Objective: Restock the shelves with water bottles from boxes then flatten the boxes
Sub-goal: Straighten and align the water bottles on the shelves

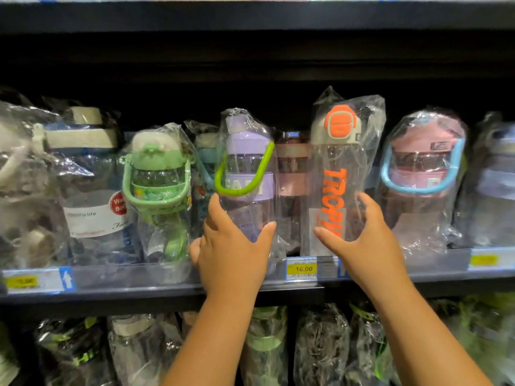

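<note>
A: Where are the water bottles right now?

B: Standing in a row on the shelf (167, 277), each in a clear plastic bag. The purple bottle (246, 174) with the lime green loop handle stands upright near the middle, and the tall clear bottle (338, 174) with the orange cap and orange lettering stands upright just to its right.

A: And the hands?

B: The left hand (232, 254) is wrapped around the lower part of the purple bottle, thumb on its right side and fingers round the left. The right hand (362, 235) is cupped on the lower part of the orange-lettered bottle, thumb across the front, fingers on the right side. The two hands are apart, one bottle each.

A: What's around them?

B: Left of the purple one is a green bottle (157, 185) with a green strap, then a bigger blue bottle (94, 190) with a white label. A pink bottle (420, 174) with a light blue handle stands to the right of the orange one, and another pinkish bottle (291, 176) sits behind, between the two held ones.

A: Anything on the shelf edge?

B: A yellow price tag (302, 268) reading 16.00, between the wrists. More bagged bottles fill the shelf below (320, 349).
</note>
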